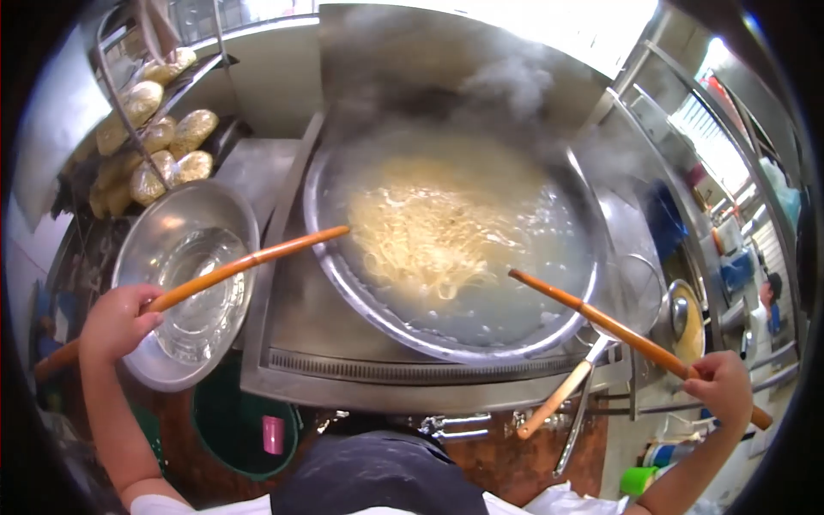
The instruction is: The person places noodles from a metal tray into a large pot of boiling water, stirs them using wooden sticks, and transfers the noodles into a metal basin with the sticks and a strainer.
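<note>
No text, label, brand, number or sign is legible in the head view. Whether the clear bags [194, 131] at upper left, the pink object [273, 435] or the blurred goods [736, 268] at far right bear any print cannot be determined; they appear too small or too indistinct to read.
</note>
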### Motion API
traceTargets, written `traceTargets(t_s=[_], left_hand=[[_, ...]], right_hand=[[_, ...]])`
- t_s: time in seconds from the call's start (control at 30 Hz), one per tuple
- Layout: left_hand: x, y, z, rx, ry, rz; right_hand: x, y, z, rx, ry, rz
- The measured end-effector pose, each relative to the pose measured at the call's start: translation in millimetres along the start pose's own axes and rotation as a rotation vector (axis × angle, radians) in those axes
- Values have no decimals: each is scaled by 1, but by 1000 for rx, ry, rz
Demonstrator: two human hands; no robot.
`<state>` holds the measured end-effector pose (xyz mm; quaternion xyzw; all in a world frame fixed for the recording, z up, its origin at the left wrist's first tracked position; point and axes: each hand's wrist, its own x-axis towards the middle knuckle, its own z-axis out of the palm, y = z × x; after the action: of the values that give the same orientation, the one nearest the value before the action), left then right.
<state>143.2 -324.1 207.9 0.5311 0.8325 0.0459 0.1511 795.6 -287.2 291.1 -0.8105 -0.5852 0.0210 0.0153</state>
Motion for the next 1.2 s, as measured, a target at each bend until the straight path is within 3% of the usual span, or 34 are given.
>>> traceTargets(t_s=[0.1,0.17,0.27,0.3,0.33,0.4,0.47,0.6,0.67,0.73,0.77,0.8,0.83,0.93,1.03,1.2], left_hand=[[-22,-24,11,-48,-36,-30],[-36,-56,30,-127,-56,-4],[-55,-105,80,-445,-172,-4],[-65,-116,107,-539,-159,34],[-74,-122,133,-669,-236,-39],[-90,-116,178,-952,-458,-236],[-104,-111,238,-1184,-582,-191],[-123,-85,311,-1435,-643,-102],[-128,-78,304,-1372,-590,-57],[-134,-78,299,-1281,-442,52],[-137,-81,305,-1239,-359,87],[-142,-87,310,-1189,-276,120],[-150,-91,305,-1043,-149,157],[-173,-104,302,-961,-122,77],[-203,-121,288,-955,-183,18],[-231,-146,288,-929,-130,-28]], right_hand=[[-16,-11,-15,20,53,11],[-25,4,-14,-127,230,-117],[-43,11,-19,-212,369,-239],[-53,-3,-26,-165,339,-187],[-59,-15,-28,-123,308,-137],[-50,19,-11,92,400,-281],[-50,30,-1,206,351,-296],[-55,-14,16,232,3,-114],[-41,-29,72,476,-55,-223],[-51,-66,145,715,-86,-55],[-8,-35,218,538,176,-842],[-47,-82,223,866,-223,-110],[-86,-138,228,993,-267,178],[-103,-175,266,1138,-481,78],[-109,-201,262,1156,-575,159],[-107,-212,262,1090,-506,123]])
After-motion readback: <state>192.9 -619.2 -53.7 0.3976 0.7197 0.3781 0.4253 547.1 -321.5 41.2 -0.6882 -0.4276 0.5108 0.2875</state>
